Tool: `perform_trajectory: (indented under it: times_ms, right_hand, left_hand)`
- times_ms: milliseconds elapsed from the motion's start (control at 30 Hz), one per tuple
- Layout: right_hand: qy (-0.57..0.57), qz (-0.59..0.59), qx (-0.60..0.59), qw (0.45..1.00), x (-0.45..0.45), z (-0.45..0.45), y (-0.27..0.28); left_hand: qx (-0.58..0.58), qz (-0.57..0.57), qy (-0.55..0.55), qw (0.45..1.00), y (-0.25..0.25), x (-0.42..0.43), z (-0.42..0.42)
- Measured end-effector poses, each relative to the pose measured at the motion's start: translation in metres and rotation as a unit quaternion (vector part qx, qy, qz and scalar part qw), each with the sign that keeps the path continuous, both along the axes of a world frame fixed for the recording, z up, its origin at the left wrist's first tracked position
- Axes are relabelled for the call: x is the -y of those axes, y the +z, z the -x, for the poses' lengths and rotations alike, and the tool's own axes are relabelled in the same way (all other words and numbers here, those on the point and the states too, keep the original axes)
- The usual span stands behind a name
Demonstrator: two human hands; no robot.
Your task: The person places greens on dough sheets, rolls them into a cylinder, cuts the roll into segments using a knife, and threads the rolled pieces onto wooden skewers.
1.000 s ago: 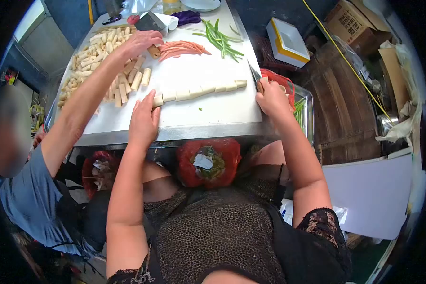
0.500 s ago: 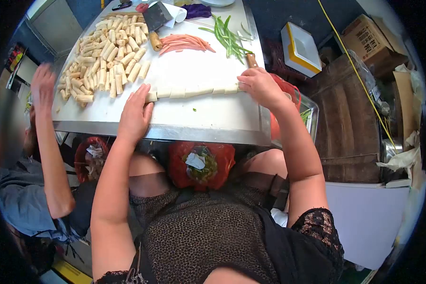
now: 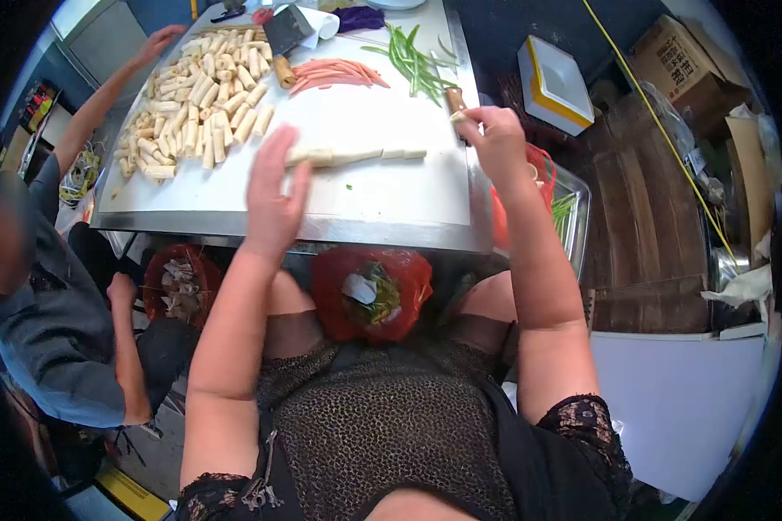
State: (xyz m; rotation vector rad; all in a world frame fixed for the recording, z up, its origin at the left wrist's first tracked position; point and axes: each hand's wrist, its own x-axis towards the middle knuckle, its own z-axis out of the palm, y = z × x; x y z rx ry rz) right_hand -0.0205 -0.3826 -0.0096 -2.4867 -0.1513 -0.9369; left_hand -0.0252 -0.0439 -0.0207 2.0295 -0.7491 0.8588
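Note:
A row of pale cylindrical rolls (image 3: 356, 156) lies end to end across the white tabletop (image 3: 382, 195). At its left end is my left hand (image 3: 276, 195), slightly blurred, fingers spread and thumb apart, with nothing seen in it. My right hand (image 3: 498, 143) is raised over the table's right edge, thumb and fingertips pinched on a small pale piece (image 3: 459, 117). Just beyond those fingertips lies a knife with a wooden handle (image 3: 454, 100), its blade among green pepper strips (image 3: 413, 65). Pink strips (image 3: 334, 74) lie at the middle back.
A big pile of similar rolls (image 3: 204, 104) covers the table's left, beside a cleaver (image 3: 287, 30). A co-worker (image 3: 61, 321) sits at left, one arm reaching past the pile. Below the table's front edge hangs a red bag (image 3: 326, 282) of scraps. A metal tray (image 3: 578, 226) stands at right.
My right hand has lifted off the row's right end with a small pale piece. My left hand has shifted right and its fingers have spread. The co-worker's arm has reached farther forward.

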Motion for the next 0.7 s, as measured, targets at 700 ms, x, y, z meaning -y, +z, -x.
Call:
perform_trajectory:
  times_ms: [700]
  right_hand:
    - [0.146,-0.050,-0.041,0.987,-0.029,0.083,-0.020]
  left_hand:
    - [-0.166,-0.201,-0.244,0.934,-0.006,0.116,0.002]
